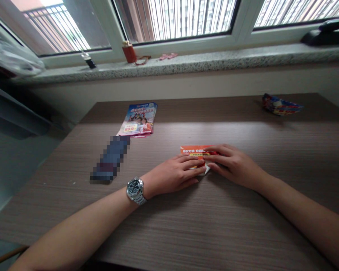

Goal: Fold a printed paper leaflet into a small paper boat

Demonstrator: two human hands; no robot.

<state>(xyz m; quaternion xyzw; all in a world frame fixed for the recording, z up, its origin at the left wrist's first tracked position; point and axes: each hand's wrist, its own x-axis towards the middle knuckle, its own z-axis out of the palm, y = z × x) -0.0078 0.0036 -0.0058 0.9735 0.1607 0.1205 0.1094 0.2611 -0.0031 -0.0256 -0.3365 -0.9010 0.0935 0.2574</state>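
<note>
An orange and white printed leaflet (196,149), folded, lies on the wooden table (164,233) in front of me. My left hand (176,173), with a metal watch (135,188) on its wrist, rests flat over the leaflet's left and lower part, fingers stretched out. From the other side, my right hand (231,162) lays its outstretched fingers on the leaflet's right part. A white corner shows between the two hands. Much of the leaflet is hidden beneath the fingers.
A stack of colourful flyers (139,118) lies at the back left, with a pixelated dark flat object (110,160) just before it. At the back right stands a folded paper shape (281,105). The stone windowsill (211,60) holds an orange-red lighter-like item (129,52) and small things.
</note>
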